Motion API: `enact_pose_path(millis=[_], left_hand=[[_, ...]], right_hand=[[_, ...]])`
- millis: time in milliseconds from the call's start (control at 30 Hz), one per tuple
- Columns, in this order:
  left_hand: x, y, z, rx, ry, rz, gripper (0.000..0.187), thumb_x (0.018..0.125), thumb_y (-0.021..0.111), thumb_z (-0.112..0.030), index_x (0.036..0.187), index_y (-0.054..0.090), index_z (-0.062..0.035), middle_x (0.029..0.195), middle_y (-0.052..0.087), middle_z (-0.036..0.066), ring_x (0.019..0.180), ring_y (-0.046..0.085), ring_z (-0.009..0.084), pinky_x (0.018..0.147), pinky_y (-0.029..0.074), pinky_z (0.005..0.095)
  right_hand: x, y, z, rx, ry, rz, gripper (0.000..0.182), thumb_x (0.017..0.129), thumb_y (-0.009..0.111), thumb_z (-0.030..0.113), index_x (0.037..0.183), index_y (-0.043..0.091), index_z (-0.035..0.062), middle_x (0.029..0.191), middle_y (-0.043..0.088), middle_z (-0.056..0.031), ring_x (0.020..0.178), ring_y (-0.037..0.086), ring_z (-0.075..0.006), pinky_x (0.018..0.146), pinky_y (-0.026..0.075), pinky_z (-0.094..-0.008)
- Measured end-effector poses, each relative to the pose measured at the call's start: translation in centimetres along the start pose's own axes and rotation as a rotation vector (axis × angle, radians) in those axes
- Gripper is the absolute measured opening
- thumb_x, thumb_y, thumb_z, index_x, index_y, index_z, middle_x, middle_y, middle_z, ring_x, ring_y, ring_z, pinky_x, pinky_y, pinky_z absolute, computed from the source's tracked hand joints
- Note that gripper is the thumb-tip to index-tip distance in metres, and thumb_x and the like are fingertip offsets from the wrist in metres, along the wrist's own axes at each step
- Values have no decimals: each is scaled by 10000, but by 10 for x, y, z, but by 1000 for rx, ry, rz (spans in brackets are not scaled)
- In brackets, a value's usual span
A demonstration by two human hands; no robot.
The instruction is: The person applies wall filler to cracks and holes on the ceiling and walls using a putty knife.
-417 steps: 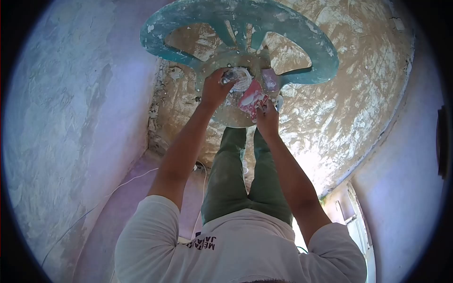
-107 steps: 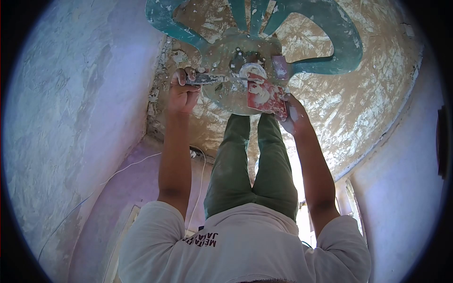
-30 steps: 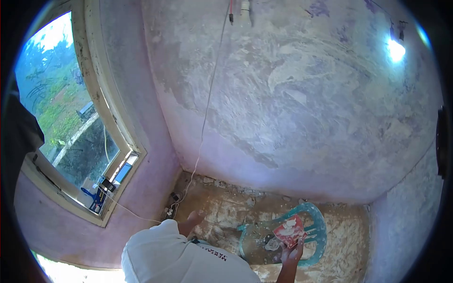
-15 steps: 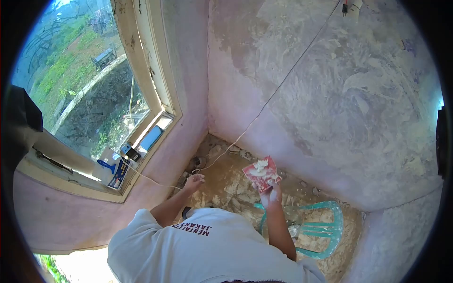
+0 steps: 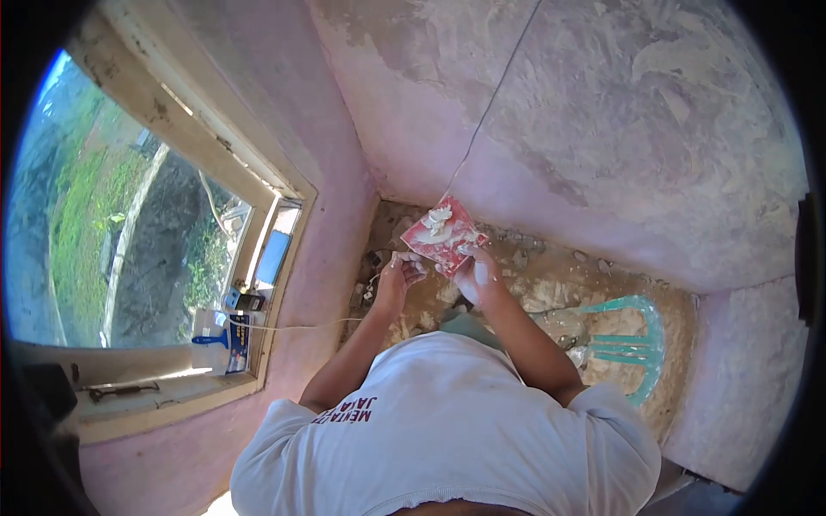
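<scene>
My R hand [image 5: 475,277] grips the red board [image 5: 443,247] by its near edge, out front; L hand [image 5: 398,279] just beside, fingers part-curled, can't tell if holding anything. If board tips, white paste [image 5: 438,219] might slide off.

The left arm [image 5: 357,353] and the right arm [image 5: 538,344] were extended forward, converging in front of the body. The right hand [image 5: 475,275] was closed in a grip, with whitish marks on its skin. Near it, the left hand [image 5: 401,279] had its fingers [image 5: 414,270] bent and directed inward.
</scene>
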State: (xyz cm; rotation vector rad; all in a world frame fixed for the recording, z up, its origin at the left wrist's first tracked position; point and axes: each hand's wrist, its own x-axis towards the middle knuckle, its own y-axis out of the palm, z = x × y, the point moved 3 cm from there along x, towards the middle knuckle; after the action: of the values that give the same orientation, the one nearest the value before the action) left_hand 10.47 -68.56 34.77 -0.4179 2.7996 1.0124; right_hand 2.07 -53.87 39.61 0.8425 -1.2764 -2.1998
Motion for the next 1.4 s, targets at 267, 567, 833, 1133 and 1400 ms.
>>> enact_pose_path(millis=[267,567,833,1133,1400], left_hand=[[127,-10,40,321,-36,-112,237,942,469,-275,1021,555,-68,871,600,30,822,590,141,762,477,306],[213,-17,-28,382,106,-438,389,929,479,-398,1077,574,-52,940,610,31,893,575,142,807,452,339],[280,-84,-134,773,290,-573,337,920,516,-341,1086,569,-53,999,588,60,965,544,165,859,427,354],[350,-133,-197,844,47,-308,250,897,566,-195,1096,557,-45,1000,595,64,941,570,179,835,453,329],[361,-171,-207,945,-284,-51,244,851,557,-76,1091,539,-35,1001,598,64,941,573,170,826,454,312]], right_hand=[[15,-139,101,18,-250,-311,419,788,477,33,1200,412,75,1152,519,-113,1049,542,-276,816,484,-478],[42,-213,159,72,-417,-425,356,805,512,66,1157,466,94,1055,572,-50,988,573,-211,797,483,-417],[111,-221,138,144,-484,-452,363,814,534,99,1170,468,84,1120,570,-52,989,572,-185,791,482,-368],[283,-214,88,107,-599,-642,336,832,444,110,1165,400,104,1038,558,-53,859,579,-181,682,502,-360],[450,-239,118,232,-707,-808,267,828,463,108,1067,432,-8,793,562,-120,661,570,-212,600,502,-352]])
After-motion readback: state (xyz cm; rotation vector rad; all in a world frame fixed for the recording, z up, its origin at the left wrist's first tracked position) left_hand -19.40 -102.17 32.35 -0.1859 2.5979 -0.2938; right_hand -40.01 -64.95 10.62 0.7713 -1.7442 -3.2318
